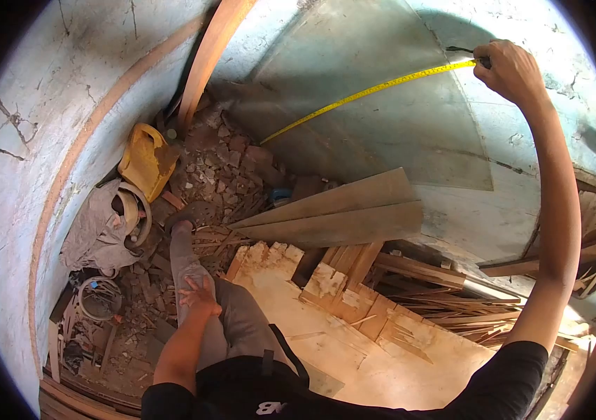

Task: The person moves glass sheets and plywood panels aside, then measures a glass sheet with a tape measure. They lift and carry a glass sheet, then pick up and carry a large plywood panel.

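High at the right, my right hand (511, 70) is closed around a tape measure (483, 61), most of its case hidden by the fingers. From it the yellow tape blade (382, 87) runs down to the left, across a large glass pane (375, 119) that leans on the wall, and its far end meets the pane's lower left by the rubble. My left hand (199, 297) rests with spread fingers on my bent knee, holding nothing.
Broken rubble (224, 164) covers the floor at the back. A yellow plastic container (147, 162) and a grey sack (102, 231) lie along the left wall. Two narrow panels (340, 210), plywood sheets (354, 350) and stacked wood strips (452, 308) fill the right side.
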`<state>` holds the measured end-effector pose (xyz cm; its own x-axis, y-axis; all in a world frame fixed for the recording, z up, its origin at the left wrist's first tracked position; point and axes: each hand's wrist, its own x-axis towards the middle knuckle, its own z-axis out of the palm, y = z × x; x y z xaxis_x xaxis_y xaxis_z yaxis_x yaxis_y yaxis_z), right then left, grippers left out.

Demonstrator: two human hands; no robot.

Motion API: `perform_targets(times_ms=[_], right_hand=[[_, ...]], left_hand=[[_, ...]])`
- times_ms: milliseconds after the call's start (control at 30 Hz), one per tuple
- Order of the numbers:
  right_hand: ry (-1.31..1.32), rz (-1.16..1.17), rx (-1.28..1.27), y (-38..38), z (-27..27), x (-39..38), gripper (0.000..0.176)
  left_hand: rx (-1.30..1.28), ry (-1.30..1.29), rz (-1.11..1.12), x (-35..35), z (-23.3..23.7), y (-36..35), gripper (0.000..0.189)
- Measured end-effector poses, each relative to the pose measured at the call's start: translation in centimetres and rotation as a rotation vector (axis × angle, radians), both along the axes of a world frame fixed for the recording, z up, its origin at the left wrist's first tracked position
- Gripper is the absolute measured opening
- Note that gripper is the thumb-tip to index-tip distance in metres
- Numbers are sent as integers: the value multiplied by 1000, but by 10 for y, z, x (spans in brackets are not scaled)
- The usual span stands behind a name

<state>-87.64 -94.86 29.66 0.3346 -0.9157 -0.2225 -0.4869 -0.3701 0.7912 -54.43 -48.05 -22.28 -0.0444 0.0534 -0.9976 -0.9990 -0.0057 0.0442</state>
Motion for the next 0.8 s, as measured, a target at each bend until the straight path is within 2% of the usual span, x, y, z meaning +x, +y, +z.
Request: perform_targets(times_ms=[567, 633, 800], right_hand=[[-16, 54, -16, -6, 0, -8, 23], [90, -136, 6, -6, 0, 0, 28], [20, -107, 18, 1, 1, 10, 28]], left_hand=[[-10, 1, -3, -1, 5, 1, 135], [-12, -3, -3, -1, 3, 2, 135], [-3, -4, -20, 0, -6, 7, 135]])
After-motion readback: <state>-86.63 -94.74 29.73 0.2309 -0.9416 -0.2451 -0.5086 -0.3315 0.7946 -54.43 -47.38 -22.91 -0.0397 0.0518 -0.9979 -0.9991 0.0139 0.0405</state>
